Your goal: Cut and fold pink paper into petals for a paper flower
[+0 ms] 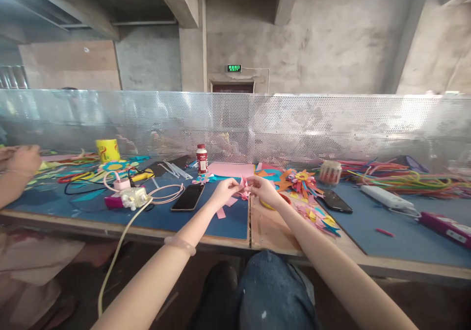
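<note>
My left hand [227, 190] and my right hand [262, 189] meet over the middle of the blue-topped table [228, 224]. Between their fingertips is a small pink paper piece [243, 183], pinched from both sides; its exact shape is partly hidden by the fingers. Pink paper strips [221, 213] lie just below my left hand. A pink sheet [231, 169] lies flat behind the hands. To the right of my right hand sits a layered paper flower [302, 182] in orange, red and yellow, with more colourful paper pieces [320, 218] in front of it.
A phone [188, 197], plugs with cables [133, 197] and a red-capped bottle [201, 159] stand or lie at left. On the right are another phone [335, 201], a jar [330, 172] and a power strip [387, 197]. Another person's hands [24, 163] are at far left.
</note>
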`<action>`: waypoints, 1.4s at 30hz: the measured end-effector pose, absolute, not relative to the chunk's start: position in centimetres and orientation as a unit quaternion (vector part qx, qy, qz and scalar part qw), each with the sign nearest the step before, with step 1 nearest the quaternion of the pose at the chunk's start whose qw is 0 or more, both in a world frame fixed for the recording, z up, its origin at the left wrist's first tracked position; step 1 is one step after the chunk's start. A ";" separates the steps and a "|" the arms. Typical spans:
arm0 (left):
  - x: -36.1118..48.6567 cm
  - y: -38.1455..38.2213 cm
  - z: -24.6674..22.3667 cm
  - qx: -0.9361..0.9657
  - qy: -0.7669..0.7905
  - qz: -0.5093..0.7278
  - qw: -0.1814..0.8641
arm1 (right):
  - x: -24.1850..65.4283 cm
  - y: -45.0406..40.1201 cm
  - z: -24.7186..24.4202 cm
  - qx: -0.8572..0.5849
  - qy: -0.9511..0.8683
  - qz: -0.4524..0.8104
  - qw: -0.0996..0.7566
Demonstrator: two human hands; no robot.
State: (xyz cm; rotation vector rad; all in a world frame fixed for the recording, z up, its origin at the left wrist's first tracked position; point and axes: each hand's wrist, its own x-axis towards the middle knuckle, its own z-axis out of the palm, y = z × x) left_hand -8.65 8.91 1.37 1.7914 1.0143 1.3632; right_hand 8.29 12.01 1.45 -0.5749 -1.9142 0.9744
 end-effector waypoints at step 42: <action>-8.5 8.5 1.6 0.622 0.394 0.551 0.392 | 8.3 12.2 1.4 -0.238 -0.717 0.447 0.479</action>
